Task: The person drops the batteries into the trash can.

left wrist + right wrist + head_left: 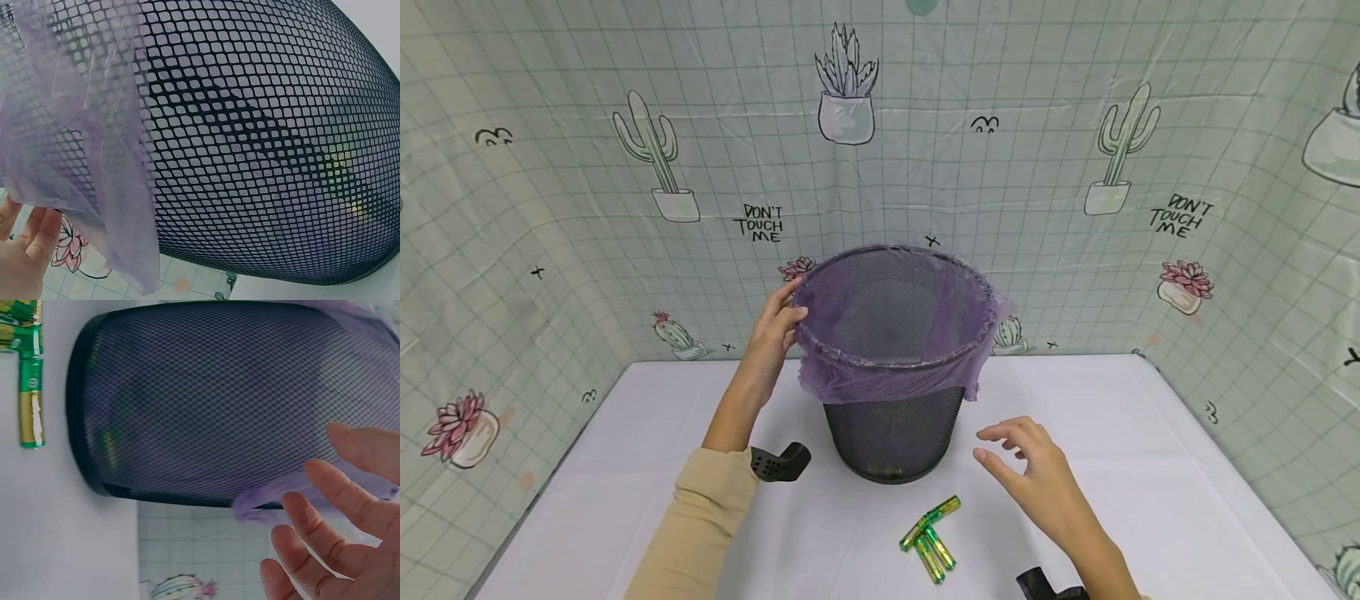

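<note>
A black wire mesh wastebasket (891,437) stands upright, with a thin purple bin bag (880,383) lining it and folded down over its rim. My left hand (771,337) holds the rim at the left side, thumb at the top edge and fingers along the outside; part of it shows beside the bag in the left wrist view. My right hand (1030,467) hovers to the right of the basket, fingers spread and loosely bent, holding nothing. Several green and gold batteries (929,540) lie in front of the basket, two side by side.
Green and yellow patches (344,169) show dimly through the mesh near the basket's bottom. A white cloth (647,467) covers the table. Behind and at both sides hangs a gridded sheet (925,183) printed with potted plants. Each wrist carries a black mount (781,463).
</note>
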`<state>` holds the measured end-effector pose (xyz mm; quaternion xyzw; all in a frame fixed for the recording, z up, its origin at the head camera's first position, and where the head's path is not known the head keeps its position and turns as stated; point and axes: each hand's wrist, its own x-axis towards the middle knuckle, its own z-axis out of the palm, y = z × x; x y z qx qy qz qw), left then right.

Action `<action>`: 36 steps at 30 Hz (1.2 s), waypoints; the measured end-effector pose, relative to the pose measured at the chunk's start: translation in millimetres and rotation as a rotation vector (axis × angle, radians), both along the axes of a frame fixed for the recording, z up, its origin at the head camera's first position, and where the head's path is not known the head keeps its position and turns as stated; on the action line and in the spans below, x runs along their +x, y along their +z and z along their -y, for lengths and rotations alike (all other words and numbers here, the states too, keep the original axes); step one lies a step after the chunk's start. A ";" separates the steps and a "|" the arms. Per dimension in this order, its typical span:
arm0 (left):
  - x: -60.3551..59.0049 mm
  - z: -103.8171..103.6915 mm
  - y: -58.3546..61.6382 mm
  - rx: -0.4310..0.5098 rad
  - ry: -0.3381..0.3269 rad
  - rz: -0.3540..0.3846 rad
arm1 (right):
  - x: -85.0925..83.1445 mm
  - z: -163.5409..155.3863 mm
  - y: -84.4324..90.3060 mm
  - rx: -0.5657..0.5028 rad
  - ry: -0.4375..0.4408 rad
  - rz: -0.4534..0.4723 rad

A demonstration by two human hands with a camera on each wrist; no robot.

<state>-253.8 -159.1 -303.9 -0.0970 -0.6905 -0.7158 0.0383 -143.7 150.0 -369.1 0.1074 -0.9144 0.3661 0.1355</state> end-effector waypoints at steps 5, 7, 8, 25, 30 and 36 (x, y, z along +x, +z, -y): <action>0.6 0.1 0.4 -0.001 -0.001 0.004 | 0.3 -0.2 -17.4 -0.002 -0.008 0.052; 0.7 0.1 0.6 0.000 -0.004 0.002 | 0.2 -0.6 -24.0 -0.004 -0.008 0.076; 0.7 0.2 0.6 0.001 -0.006 0.001 | 0.2 -0.7 -27.1 -0.006 -0.006 0.089; -0.4 1.3 0.9 0.002 -0.007 -0.004 | -8.8 2.7 -72.9 -0.070 0.056 0.350; -0.6 1.0 0.9 0.008 -0.004 -0.003 | -11.3 2.9 -82.7 -0.085 0.110 0.380; 0.6 0.0 0.6 0.016 -0.013 -0.001 | -11.6 3.0 -91.6 -0.081 0.133 0.394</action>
